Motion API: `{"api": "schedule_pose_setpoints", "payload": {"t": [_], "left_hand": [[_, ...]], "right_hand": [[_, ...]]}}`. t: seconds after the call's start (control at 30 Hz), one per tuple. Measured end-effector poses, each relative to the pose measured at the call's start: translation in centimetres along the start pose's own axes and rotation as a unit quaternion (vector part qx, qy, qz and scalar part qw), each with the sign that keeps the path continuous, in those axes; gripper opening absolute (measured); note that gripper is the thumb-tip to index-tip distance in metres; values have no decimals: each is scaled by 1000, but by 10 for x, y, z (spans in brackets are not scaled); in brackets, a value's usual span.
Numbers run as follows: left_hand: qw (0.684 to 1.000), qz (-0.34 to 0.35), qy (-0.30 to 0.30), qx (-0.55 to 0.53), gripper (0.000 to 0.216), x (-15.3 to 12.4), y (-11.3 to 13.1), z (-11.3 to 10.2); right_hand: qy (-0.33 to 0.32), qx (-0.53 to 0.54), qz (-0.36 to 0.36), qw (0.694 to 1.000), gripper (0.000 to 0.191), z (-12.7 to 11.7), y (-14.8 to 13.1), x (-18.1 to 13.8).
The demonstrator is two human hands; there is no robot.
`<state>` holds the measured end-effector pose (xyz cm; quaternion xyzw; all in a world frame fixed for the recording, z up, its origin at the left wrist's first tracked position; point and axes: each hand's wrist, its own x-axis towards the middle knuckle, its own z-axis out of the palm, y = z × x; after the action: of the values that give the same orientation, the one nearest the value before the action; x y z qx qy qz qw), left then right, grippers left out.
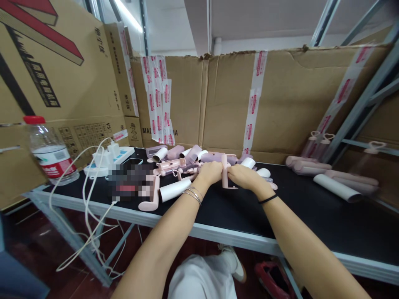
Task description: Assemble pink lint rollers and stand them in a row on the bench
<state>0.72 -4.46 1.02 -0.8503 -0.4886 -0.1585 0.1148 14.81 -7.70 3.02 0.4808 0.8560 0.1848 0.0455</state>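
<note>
My left hand (210,172) and my right hand (245,177) meet over the middle of the black-topped table, closed from either side on an upright pink plastic lint roller frame (225,176). A foot juts sideways from its lower end; my fingers hide part of its upper end. A white sticky roll (175,190) lies left of my left wrist, beside a pink L-shaped frame (152,195). Behind my hands, pink and mauve plastic parts (170,166) and white rolls lie in a loose heap. Another white roll (247,162) sits just beyond my right hand.
At right lie pink rollers (311,167) and a white roll (338,187). A white power strip (109,162) with trailing cables and a bottle (51,153) stand at left. Cardboard (230,104) walls the back. A grey metal edge (237,238) runs along the front.
</note>
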Motion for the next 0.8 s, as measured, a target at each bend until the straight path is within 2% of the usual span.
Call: {"api": "schedule_pose_setpoints", "payload": {"t": [0.57, 0.8], "left_hand": [[1000, -19, -7, 8, 23, 2, -2, 3], [1000, -29, -3, 4, 21, 6, 1, 12]], "right_hand": [[-29, -19, -11, 999, 36, -8, -6, 2], [-24, 105, 138, 985, 37, -1, 2, 2]]}}
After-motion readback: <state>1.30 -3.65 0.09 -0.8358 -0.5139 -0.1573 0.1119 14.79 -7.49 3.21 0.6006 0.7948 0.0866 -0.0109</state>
